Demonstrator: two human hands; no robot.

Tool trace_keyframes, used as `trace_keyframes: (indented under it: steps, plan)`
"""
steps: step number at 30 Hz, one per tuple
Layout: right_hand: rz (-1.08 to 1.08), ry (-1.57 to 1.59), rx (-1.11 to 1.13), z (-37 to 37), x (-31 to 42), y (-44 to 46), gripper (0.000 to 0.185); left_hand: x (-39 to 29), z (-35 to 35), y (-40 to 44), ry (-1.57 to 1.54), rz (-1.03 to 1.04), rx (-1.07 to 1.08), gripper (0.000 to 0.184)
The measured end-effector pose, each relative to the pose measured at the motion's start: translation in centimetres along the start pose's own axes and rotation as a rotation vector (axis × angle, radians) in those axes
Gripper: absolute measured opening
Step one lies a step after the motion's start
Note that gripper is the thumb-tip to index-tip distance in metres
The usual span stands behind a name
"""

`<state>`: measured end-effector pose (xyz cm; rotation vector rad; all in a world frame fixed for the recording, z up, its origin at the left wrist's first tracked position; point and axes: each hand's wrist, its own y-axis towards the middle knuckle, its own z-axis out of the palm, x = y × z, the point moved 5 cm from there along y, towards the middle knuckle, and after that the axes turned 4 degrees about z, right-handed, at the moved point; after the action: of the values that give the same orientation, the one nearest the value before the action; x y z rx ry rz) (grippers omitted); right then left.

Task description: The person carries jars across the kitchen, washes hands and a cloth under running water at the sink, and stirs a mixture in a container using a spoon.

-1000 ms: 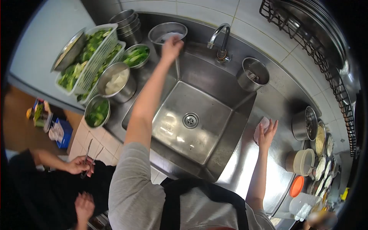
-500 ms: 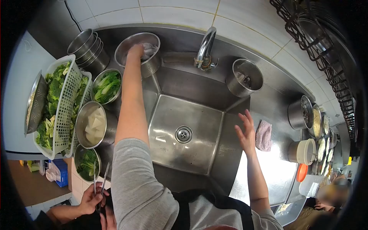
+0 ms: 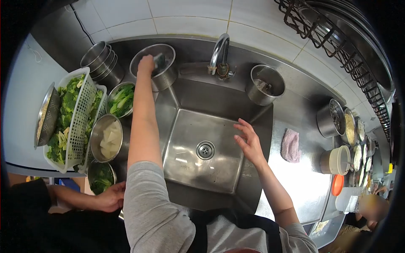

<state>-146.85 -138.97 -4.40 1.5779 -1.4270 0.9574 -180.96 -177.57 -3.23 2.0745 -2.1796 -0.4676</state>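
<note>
My left hand point(image 3: 146, 64) is at a large steel pot point(image 3: 164, 79) behind the sink's left corner. Its fingers are closed on a small grey-green object point(image 3: 159, 61) at the pot's mouth, too blurred to name. My right hand point(image 3: 249, 145) hangs over the right side of the steel sink point(image 3: 190, 168), fingers spread and holding nothing. Left of my left arm are bowls of leafy greens point(image 3: 122, 99), white tofu-like pieces point(image 3: 110, 139) and dark greens point(image 3: 101, 177).
Perforated baskets of broccoli point(image 3: 80, 120) and stacked steel pots point(image 3: 99, 61) stand left. A faucet point(image 3: 221, 55) rises behind the sink. Rightward are another steel pot point(image 3: 265, 84), a pink cloth point(image 3: 290, 146) and a rack point(image 3: 337, 55). Another person's hand point(image 3: 113, 197) is at lower left.
My left hand has lifted slightly within the pot, showing the grey-green object. My right hand has moved left over the sink. The other person's tongs have gone out of sight.
</note>
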Motion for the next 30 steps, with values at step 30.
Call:
trace_keyframes:
  steps: [30]
  plan:
    - [0.113, 1.67, 0.013, 1.8, -12.4, -6.2, 0.038, -40.6, 1.9, -42.5, -1.34, -0.186, 0.376, 0.066]
